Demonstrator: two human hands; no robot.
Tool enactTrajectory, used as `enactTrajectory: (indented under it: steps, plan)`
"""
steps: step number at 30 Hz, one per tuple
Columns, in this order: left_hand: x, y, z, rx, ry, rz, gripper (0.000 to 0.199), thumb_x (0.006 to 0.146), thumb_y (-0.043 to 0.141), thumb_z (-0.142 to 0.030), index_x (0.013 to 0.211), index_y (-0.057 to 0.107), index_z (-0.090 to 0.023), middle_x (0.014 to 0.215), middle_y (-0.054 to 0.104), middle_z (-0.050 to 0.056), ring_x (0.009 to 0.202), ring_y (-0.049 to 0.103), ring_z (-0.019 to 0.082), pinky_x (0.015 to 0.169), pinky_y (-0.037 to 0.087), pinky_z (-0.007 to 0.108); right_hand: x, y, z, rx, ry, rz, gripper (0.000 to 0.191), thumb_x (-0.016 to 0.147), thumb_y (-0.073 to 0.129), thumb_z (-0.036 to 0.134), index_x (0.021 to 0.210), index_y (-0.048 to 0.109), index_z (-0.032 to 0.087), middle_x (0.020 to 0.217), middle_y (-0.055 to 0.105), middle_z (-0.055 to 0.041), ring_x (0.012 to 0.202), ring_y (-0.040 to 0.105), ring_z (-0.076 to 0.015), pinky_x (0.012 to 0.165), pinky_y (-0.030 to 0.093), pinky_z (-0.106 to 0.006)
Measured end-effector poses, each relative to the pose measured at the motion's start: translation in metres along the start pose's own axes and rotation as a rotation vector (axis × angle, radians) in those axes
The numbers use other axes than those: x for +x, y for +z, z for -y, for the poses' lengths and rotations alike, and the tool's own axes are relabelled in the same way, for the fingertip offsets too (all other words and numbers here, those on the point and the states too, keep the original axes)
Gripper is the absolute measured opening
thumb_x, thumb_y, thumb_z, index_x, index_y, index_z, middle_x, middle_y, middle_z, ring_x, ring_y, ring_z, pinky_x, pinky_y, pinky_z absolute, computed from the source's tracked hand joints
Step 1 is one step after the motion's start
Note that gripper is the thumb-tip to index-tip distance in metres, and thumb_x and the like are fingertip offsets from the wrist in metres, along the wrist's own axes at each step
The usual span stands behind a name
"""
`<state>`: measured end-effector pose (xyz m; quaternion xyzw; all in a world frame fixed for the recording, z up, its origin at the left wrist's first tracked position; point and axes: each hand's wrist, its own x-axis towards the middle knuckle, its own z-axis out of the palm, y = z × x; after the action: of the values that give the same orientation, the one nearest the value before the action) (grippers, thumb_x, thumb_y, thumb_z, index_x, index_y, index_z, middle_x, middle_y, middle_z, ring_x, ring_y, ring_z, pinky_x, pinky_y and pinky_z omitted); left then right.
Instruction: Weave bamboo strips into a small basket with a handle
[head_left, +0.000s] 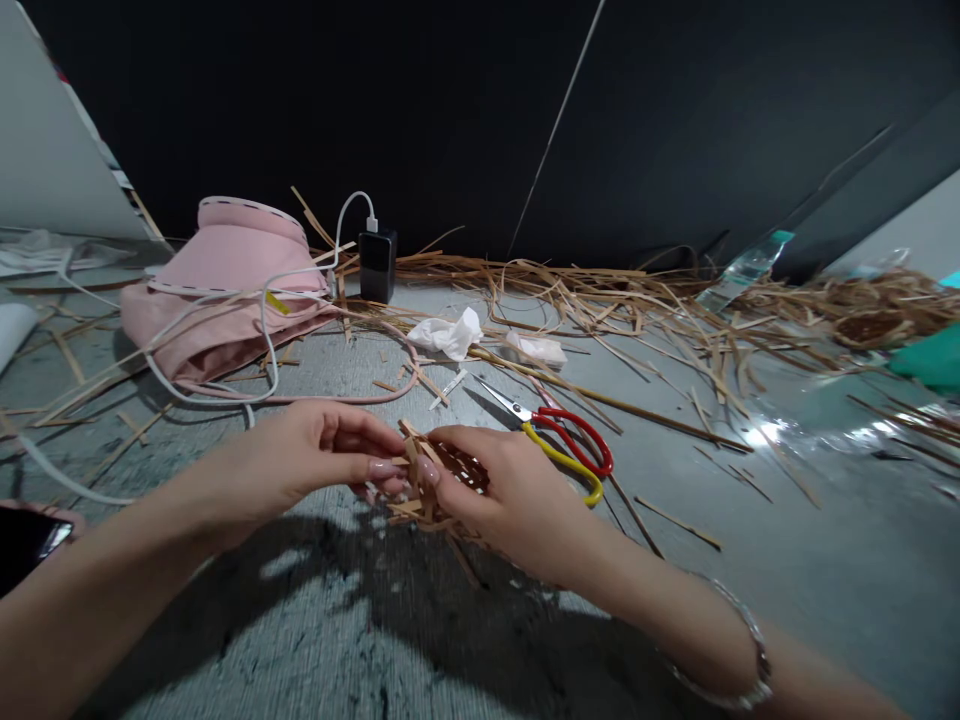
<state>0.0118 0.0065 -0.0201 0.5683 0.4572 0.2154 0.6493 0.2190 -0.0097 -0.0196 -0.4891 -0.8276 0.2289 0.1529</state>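
- Both hands close on a small woven piece of flat tan strips, held just above the gray floor.
- Left hand: fingers, with pink-painted nails, pinch the piece's left edge.
- Right hand: curled over the dark, tightly woven center, thumb and fingers gripping it from the right. A silver bracelet circles that wrist.
- Just beside the right hand: scissors with red and yellow handles, blades pointing up and left.
- Farther ahead: loose tan strips in a long heap, two crumpled white tissues, and a round woven piece.
- Upper left: a pink fabric item, with a white cable running to a black power bank.
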Motion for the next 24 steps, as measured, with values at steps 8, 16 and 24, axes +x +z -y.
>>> enactTrajectory:
  steps: [8,16,24]
  plan:
    - [-0.001,0.015,-0.001,0.146,0.135,-0.162,0.023,0.081,0.063,-0.043,0.083,0.068,-0.021,0.081,0.071,-0.002,0.075,0.062,0.011,0.067,0.047,0.019,-0.001,0.001,0.003,0.031,0.001,0.005,0.031,0.091,0.043,0.043,0.087,0.064,0.02,0.076,0.067,-0.0012,0.064,0.053,-0.0124,0.055,0.031,-0.026]
    - [0.004,0.021,0.007,0.138,0.215,-0.203,0.023,0.081,0.062,-0.039,0.08,0.065,-0.017,0.073,0.066,-0.002,0.065,0.057,0.01,0.061,0.045,0.02,-0.004,0.001,0.004,0.04,-0.016,0.015,0.031,0.092,0.042,0.043,0.086,0.062,0.02,0.077,0.065,-0.0009,0.064,0.051,-0.0114,0.055,0.029,-0.025]
    - [0.006,0.019,0.007,0.085,0.184,-0.153,0.023,0.082,0.061,-0.04,0.085,0.061,-0.017,0.073,0.065,-0.003,0.064,0.058,0.009,0.061,0.045,0.02,-0.002,0.002,0.002,0.024,-0.02,-0.007,0.028,0.092,0.043,0.04,0.084,0.061,0.02,0.074,0.064,0.0012,0.061,0.05,-0.0098,0.053,0.027,-0.025]
